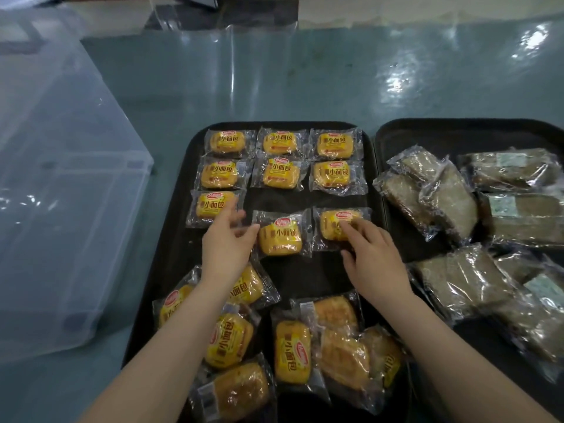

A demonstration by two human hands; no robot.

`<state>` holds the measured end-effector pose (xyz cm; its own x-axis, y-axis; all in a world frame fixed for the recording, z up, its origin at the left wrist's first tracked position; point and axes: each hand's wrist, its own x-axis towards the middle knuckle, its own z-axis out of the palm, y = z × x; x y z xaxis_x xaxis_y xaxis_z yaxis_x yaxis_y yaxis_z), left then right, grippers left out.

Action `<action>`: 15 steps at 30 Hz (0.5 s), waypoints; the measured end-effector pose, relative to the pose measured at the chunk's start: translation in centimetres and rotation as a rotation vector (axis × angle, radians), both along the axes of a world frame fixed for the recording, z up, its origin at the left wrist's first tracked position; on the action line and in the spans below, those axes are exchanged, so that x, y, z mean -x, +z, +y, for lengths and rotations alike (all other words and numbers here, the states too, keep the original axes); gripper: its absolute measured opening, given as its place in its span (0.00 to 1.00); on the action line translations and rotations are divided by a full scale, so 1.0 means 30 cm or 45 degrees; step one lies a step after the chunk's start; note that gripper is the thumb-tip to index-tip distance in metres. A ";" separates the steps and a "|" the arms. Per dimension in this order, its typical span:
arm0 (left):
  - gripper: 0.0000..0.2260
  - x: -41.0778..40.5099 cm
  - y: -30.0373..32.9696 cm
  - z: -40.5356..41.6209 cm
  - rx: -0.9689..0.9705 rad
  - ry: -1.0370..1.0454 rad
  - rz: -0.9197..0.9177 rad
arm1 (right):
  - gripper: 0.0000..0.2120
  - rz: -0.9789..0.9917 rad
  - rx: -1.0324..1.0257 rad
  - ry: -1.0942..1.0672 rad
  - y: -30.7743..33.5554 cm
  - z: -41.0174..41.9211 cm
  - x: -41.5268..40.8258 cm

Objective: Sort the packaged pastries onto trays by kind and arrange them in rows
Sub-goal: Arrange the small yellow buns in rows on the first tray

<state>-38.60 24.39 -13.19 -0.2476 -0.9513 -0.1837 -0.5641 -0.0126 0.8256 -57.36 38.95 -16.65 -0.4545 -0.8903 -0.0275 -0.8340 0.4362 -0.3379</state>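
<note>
Two black trays lie side by side. The left tray (317, 276) holds yellow small-bread packs: two neat rows of three at the back, a seventh pack (210, 207) starting the third row, and several loose ones in a heap near me. My left hand (225, 242) is spread open, fingertips touching the left edge of a middle pack (280, 236). My right hand (370, 254) rests its fingertips on the pack beside it (334, 225), pressing on it rather than gripping. The right tray (457, 129) holds several brown cake slices in clear wrappers, unordered.
A large clear plastic storage box (61, 190) stands left of the trays. The surface is a glossy teal tabletop (274, 80) under clear film. The two trays nearly touch at their inner rims.
</note>
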 end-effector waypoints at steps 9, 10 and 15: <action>0.30 0.051 -0.075 0.129 0.329 -0.833 -0.650 | 0.29 0.130 -0.002 0.213 -0.021 0.006 -0.018; 0.31 0.053 -0.087 0.135 0.319 -0.870 -0.723 | 0.29 0.142 0.031 0.205 -0.022 0.008 -0.017; 0.33 0.098 -0.115 0.121 0.359 -0.916 -0.907 | 0.33 0.066 -0.130 0.219 -0.044 0.000 -0.001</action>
